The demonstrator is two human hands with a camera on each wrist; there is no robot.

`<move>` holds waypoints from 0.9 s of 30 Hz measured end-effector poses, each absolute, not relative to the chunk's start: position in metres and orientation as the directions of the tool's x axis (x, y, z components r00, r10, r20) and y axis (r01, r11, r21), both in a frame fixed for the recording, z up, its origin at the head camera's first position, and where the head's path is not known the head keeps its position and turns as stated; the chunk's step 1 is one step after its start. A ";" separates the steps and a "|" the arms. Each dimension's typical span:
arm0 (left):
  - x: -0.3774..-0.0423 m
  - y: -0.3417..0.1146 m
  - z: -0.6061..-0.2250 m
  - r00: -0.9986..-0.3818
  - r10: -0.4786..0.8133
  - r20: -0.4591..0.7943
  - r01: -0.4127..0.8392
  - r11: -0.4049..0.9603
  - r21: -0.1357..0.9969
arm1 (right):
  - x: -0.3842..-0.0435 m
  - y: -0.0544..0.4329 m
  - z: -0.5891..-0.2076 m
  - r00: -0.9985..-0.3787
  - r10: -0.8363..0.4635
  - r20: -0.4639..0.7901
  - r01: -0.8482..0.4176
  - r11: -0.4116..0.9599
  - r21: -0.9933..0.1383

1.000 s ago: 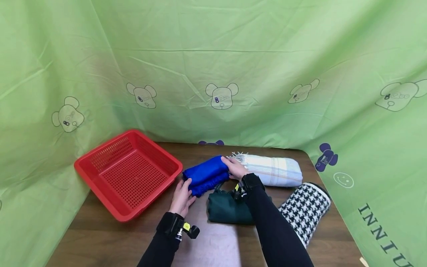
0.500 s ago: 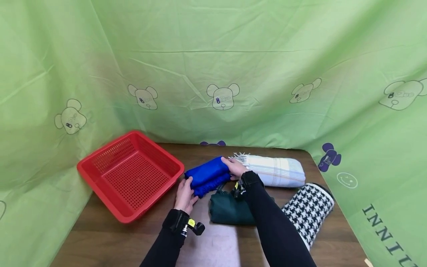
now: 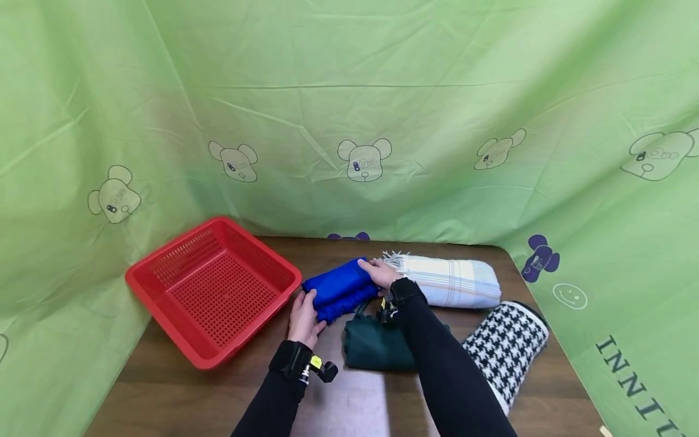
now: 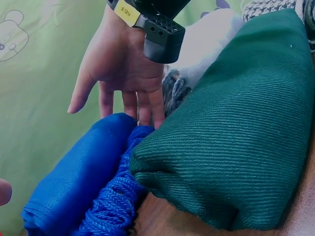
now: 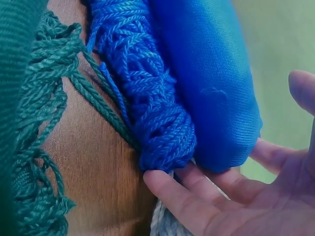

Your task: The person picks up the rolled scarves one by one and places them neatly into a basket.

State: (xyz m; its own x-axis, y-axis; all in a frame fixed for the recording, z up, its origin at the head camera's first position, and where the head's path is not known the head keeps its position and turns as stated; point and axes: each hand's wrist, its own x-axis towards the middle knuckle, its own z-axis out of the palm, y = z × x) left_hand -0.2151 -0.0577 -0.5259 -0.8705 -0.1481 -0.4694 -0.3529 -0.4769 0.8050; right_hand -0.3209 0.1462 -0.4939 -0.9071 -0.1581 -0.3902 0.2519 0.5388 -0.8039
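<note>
A rolled blue scarf with a braided fringe lies across the table between both hands. My left hand is at its left end, fingers loosely extended; only a thumb tip shows in the left wrist view. At the opposite end, the right hand touches the scarf with extended fingers. Its thumb stands away from the cloth in the right wrist view, and the palm faces the roll in the left wrist view. Close in front lies a dark green folded scarf, partly covered by the right forearm.
A red plastic basket with perforated walls stands to the left. A white and pale-blue plaid scarf roll lies at the back right, fringe toward the right hand. The black-and-white houndstooth roll is near the table's right edge. Green curtain surrounds the table.
The right hand has shifted very slightly left against the end of the blue scarf. The left hand stays at the other end, and the view has tilted a little.
</note>
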 end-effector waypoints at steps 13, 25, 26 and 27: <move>-0.219 -0.057 -0.530 -0.858 -0.166 -0.486 -0.361 -0.477 0.801 | -0.327 0.143 -0.496 -0.922 -0.131 -0.365 0.197 0.655 -0.730; -0.219 -0.062 -0.536 -0.832 -0.153 -0.533 -0.405 -0.489 0.772 | -0.326 0.145 -0.498 -0.937 -0.102 -0.334 0.183 0.671 -0.718; -0.219 -0.062 -0.536 -0.830 -0.151 -0.537 -0.408 -0.490 0.770 | -0.326 0.145 -0.498 -0.938 -0.102 -0.332 0.182 0.669 -0.720; -0.219 -0.063 -0.536 -0.830 -0.149 -0.538 -0.409 -0.492 0.768 | -0.327 0.145 -0.499 -0.939 -0.102 -0.329 0.181 0.668 -0.722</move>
State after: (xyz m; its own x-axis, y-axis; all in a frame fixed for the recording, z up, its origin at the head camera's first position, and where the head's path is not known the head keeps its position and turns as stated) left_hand -0.2192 -0.0626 -0.5362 -0.8299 -0.1492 -0.5376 -0.4092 -0.4922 0.7683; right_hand -0.3268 0.1452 -0.4989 -0.9388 -0.1015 -0.3290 0.1808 0.6680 -0.7219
